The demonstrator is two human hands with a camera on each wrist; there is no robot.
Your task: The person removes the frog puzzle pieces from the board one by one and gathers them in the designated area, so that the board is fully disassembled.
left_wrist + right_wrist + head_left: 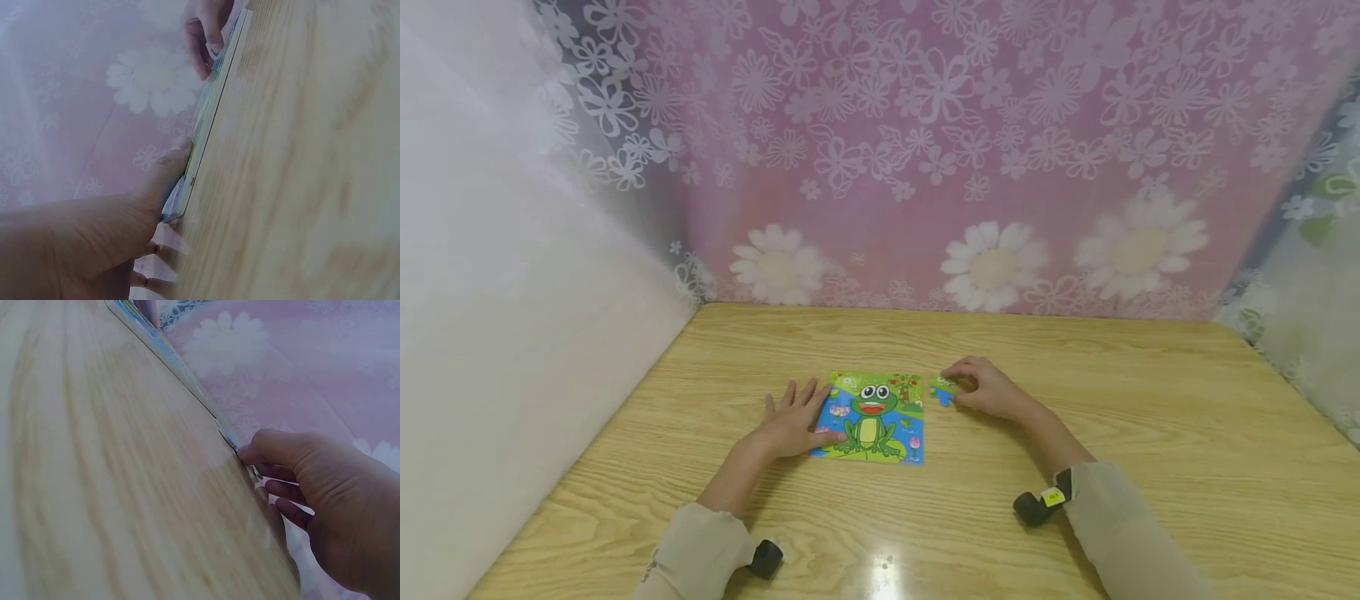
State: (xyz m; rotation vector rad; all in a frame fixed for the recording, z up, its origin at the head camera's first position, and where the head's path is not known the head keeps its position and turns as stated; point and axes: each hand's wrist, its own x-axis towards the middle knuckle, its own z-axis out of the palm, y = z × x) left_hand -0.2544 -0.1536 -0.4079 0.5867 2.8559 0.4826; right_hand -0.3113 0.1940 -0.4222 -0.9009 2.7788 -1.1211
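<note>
A square jigsaw puzzle [868, 429] with a green frog picture lies on the table. Spread over its left edge is my left hand [786, 427], thumb resting on the picture near the frog's foot and the other fingers straight along the side. To the right of the puzzle, my right hand [994, 392] pinches a loose jigsaw piece [942, 393], green above and blue below, between thumb and fingers. The right wrist view shows the piece [227, 436] low at the tabletop, beside the puzzle's edge [165, 356]. From the left wrist, the puzzle [211, 106] appears edge-on as a thin board.
The wood-grain table [1075, 358] extends around the puzzle on all sides. A pink flowered curtain [880, 192] hangs behind it, and a white wall-like sheet [535, 267] borders the left. Black wrist cameras [766, 559] sit at both sleeves.
</note>
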